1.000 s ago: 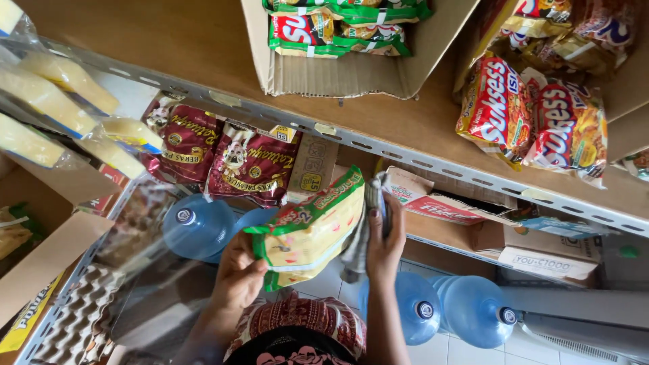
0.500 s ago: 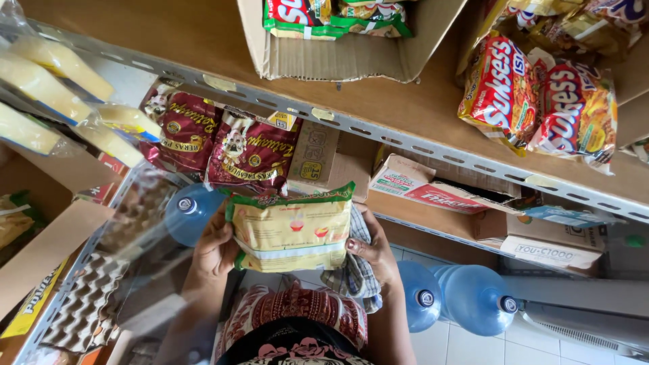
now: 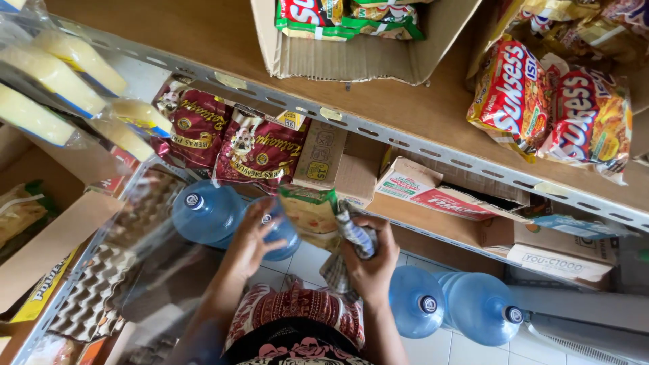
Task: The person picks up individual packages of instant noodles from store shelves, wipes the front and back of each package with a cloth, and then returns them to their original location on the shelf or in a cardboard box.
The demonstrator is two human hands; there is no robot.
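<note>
1. while the camera looks straight down past the shelving, both hands meet low in the middle of the view, just in front of the lower shelf (image 3: 433, 233) edge.
2. right hand (image 3: 370, 260): fingers clamped on a checkered cloth (image 3: 353, 233) and pressing it against the yellow-green snack packet (image 3: 311, 211). cloth is bunched in the fist, with its tail hanging below the hand, so the grip looks suited to wiping rather than carrying.
3. left hand (image 3: 251, 240): fingers apart and curled, at the packet's left edge. it looks like a bracing hold that keeps the packet steady against the cloth; real contact is blurred, cannot tell for sure.
4. packet position: held in the air between the two hands, tilted, top end near the small cardboard box (image 3: 331, 162) on the lower shelf, not resting on anything.
5. behind the packet, dark red rice bags (image 3: 230, 138) stand upright in a row facing outward.
6. blue water jugs (image 3: 206, 213) sit on the tiled floor, caps up, probably too heavy for the shelves; one is partly hidden under the left hand.
7. upper shelf (image 3: 203, 40) carries an open carton (image 3: 351, 57) of packets and red noodle packs (image 3: 554, 111), well apart from the hands.
8. egg trays (image 3: 101, 284) are stacked at lower left, flat.
</note>
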